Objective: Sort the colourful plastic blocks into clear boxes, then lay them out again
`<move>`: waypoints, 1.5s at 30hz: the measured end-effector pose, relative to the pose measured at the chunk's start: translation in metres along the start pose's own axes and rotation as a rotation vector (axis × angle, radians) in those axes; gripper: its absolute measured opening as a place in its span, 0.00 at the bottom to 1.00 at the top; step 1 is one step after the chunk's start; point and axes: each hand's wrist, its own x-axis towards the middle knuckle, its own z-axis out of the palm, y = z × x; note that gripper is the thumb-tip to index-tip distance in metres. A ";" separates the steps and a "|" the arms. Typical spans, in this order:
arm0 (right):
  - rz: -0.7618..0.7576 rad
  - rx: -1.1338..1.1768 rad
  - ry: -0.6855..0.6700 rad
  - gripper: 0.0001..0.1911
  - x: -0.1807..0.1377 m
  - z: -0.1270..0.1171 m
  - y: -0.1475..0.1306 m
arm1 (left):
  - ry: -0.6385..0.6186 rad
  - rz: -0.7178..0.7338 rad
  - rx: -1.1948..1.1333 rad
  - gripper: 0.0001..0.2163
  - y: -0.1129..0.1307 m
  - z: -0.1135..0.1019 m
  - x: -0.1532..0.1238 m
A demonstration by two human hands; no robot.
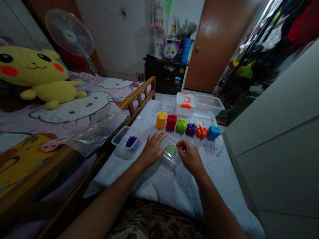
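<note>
A small clear plastic container (169, 158) with pale green pieces (171, 148) showing through it lies on the cloth between my hands. My left hand (153, 150) is at its left side, fingers stretched out and the thumb toward it. At the right edge, my right hand (189, 155) has its fingers curled in a pinch on the rim; whether it grips a lid or the wall is unclear. Further left stands an open clear container (121, 136) with dark purple pieces (131, 141) inside.
Stacks of notched pieces stand in a row beyond my hands: yellow (161, 120), red (171, 122), green (181, 125), purple (191, 129), orange (201, 131), blue (213, 132). Behind are a white box with orange latches (184, 103) and a clear bin (208, 105). A wooden rail (137, 96) borders the left.
</note>
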 end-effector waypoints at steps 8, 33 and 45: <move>0.039 0.194 0.061 0.08 -0.004 -0.008 0.015 | -0.206 0.101 -0.062 0.06 0.002 -0.011 0.031; 0.251 0.110 0.289 0.18 -0.015 -0.008 0.109 | 0.257 -0.272 0.193 0.09 -0.031 -0.139 0.087; 0.237 0.079 0.243 0.17 -0.018 -0.008 0.115 | 0.153 -0.598 0.467 0.11 -0.091 -0.092 0.101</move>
